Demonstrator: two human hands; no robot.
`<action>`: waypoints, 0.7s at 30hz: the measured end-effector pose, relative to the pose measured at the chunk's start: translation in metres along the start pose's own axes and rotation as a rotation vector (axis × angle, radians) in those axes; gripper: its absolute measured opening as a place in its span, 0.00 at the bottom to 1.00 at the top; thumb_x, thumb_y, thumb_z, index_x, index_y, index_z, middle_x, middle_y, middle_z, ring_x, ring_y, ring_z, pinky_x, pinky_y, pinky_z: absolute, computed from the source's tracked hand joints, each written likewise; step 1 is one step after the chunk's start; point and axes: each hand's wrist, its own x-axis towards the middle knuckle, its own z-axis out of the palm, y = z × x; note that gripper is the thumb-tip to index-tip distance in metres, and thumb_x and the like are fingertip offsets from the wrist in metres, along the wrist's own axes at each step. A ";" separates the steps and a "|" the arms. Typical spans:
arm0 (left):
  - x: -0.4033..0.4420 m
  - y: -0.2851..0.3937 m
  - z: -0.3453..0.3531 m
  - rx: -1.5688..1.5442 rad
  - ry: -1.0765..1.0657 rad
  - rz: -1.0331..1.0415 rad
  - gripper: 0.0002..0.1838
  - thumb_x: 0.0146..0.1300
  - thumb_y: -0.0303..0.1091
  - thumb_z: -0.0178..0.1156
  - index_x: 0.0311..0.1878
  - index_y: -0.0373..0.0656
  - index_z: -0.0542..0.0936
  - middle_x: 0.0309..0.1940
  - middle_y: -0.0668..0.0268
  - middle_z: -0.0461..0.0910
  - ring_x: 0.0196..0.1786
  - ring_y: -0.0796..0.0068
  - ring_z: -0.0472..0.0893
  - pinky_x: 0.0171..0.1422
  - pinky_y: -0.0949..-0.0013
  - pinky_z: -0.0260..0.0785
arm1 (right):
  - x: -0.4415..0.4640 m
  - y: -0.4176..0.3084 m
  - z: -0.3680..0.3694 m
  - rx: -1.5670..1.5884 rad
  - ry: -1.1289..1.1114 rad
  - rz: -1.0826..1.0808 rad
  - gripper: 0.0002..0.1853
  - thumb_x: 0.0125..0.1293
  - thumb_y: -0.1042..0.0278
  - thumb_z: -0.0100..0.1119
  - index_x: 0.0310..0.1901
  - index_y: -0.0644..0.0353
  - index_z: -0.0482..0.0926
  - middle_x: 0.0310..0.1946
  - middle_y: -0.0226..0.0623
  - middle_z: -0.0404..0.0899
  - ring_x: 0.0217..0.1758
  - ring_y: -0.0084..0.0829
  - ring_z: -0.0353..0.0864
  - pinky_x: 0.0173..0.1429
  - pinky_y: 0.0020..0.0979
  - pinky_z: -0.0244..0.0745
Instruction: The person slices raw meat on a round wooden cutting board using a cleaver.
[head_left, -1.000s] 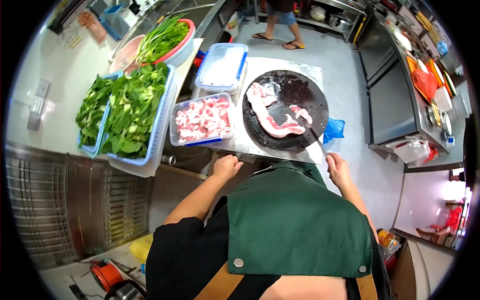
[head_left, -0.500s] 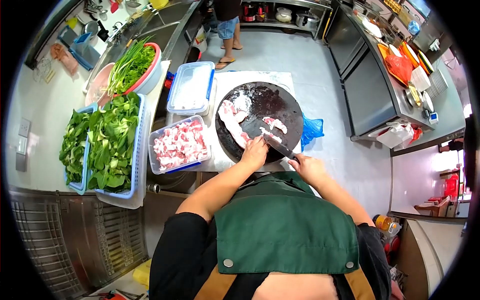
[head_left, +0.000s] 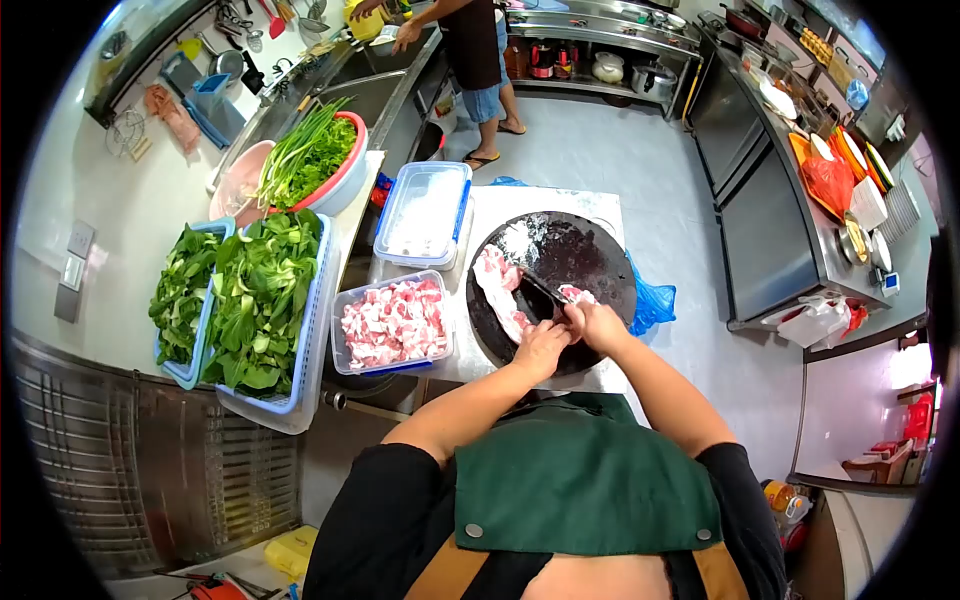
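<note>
A round black chopping board [head_left: 600, 250] lies on a pale table, with a long strip of raw meat [head_left: 497, 290] along its left side. My right hand [head_left: 597, 328] is wrapped round the handle of a knife [head_left: 543, 290], whose blade points up and left over the board. Close beside it, my left hand [head_left: 543, 348] is closed at the board's near edge; what its fingers pinch is hidden. A small meat piece [head_left: 577, 294] shows just beyond my right hand. Cut meat [head_left: 395, 325] fills an open plastic box on the left.
A lidded box [head_left: 424, 212] stands behind the meat box. Baskets of leafy greens [head_left: 262, 300] and a red-rimmed bowl of herbs [head_left: 318, 160] sit at the left. A blue bag [head_left: 652, 300] hangs right of the board. Another person [head_left: 475, 50] stands at the sink.
Both hands first came onto the board; since then my right hand has moved in beside my left and the knife has swung up and left. The other person now reaches over the sink.
</note>
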 end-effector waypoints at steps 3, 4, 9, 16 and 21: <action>-0.005 -0.007 0.013 -0.017 0.390 0.184 0.18 0.52 0.28 0.49 0.48 0.51 0.76 0.49 0.71 0.73 0.55 0.69 0.69 0.50 0.59 0.61 | 0.013 0.001 -0.029 0.465 -0.190 0.302 0.25 0.68 0.47 0.45 0.30 0.64 0.76 0.15 0.34 0.72 0.11 0.26 0.69 0.18 0.30 0.65; -0.006 -0.009 0.014 -0.021 0.379 0.194 0.19 0.52 0.29 0.49 0.49 0.52 0.75 0.50 0.71 0.72 0.55 0.69 0.69 0.50 0.59 0.61 | 0.010 0.011 -0.031 0.497 -0.152 0.309 0.25 0.68 0.47 0.44 0.31 0.64 0.76 0.15 0.34 0.72 0.11 0.27 0.69 0.18 0.30 0.65; -0.008 -0.004 0.015 0.046 0.350 0.156 0.23 0.56 0.30 0.47 0.57 0.56 0.71 0.52 0.72 0.69 0.54 0.70 0.69 0.49 0.59 0.60 | -0.050 0.004 -0.070 0.215 -0.079 0.312 0.22 0.67 0.48 0.45 0.40 0.60 0.77 0.23 0.43 0.78 0.23 0.37 0.78 0.31 0.37 0.72; -0.004 -0.002 0.016 0.087 0.266 0.112 0.25 0.50 0.26 0.51 0.55 0.56 0.73 0.52 0.72 0.70 0.54 0.67 0.68 0.51 0.58 0.59 | -0.100 -0.003 -0.060 -0.103 -0.193 0.245 0.22 0.65 0.46 0.46 0.43 0.57 0.78 0.33 0.51 0.79 0.39 0.51 0.78 0.44 0.45 0.72; -0.001 0.000 -0.002 0.037 0.015 0.058 0.23 0.51 0.26 0.51 0.51 0.57 0.77 0.50 0.72 0.71 0.52 0.65 0.69 0.50 0.58 0.61 | -0.021 -0.019 -0.015 -0.085 -0.088 0.110 0.22 0.64 0.46 0.46 0.42 0.58 0.78 0.31 0.53 0.79 0.37 0.52 0.78 0.44 0.46 0.72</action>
